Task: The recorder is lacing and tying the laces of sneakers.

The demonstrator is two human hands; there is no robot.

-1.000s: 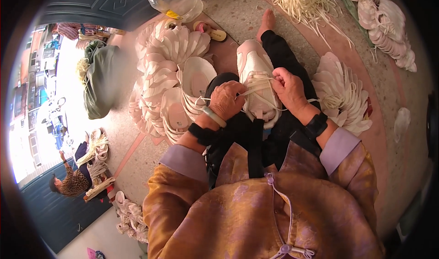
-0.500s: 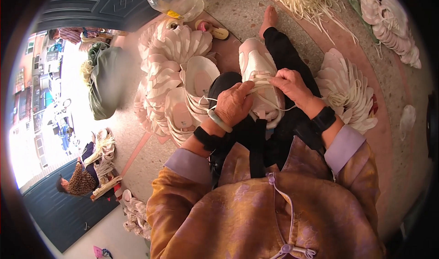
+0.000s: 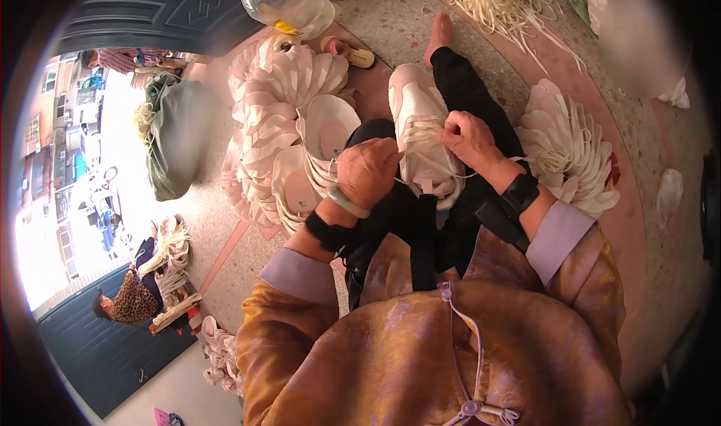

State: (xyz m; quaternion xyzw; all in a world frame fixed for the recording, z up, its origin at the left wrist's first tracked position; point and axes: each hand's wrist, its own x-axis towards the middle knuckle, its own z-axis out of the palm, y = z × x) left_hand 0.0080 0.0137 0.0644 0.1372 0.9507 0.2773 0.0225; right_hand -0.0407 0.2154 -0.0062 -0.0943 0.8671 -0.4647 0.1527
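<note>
A pale pink-white sneaker (image 3: 411, 95) lies between my legs, toe pointing away from me, with white laces threaded across its tongue. My left hand (image 3: 366, 174), a pale bangle at its wrist, is closed at the left side of the shoe, gripping a shoelace (image 3: 428, 155) that stretches over the opening. On the right side, my right hand (image 3: 472, 140) pinches lace near the eyelets; its fingertips partly hide the strand. Left of the shoe stand nested sneaker uppers (image 3: 330, 122), close to my left hand.
Fanned piles of uppers lie to the left (image 3: 263, 110) and right (image 3: 567, 152). A bundle of loose laces (image 3: 499, 9) is at the far side. A clear plastic jug (image 3: 289, 5) and a sandal (image 3: 349, 52) sit beyond. A person (image 3: 131, 298) sits at far left by a doorway.
My left hand has moved left and slightly down, away from the shoe's middle, drawing lace. My right hand has shifted slightly. A blurred pale spot now covers the pile at top right.
</note>
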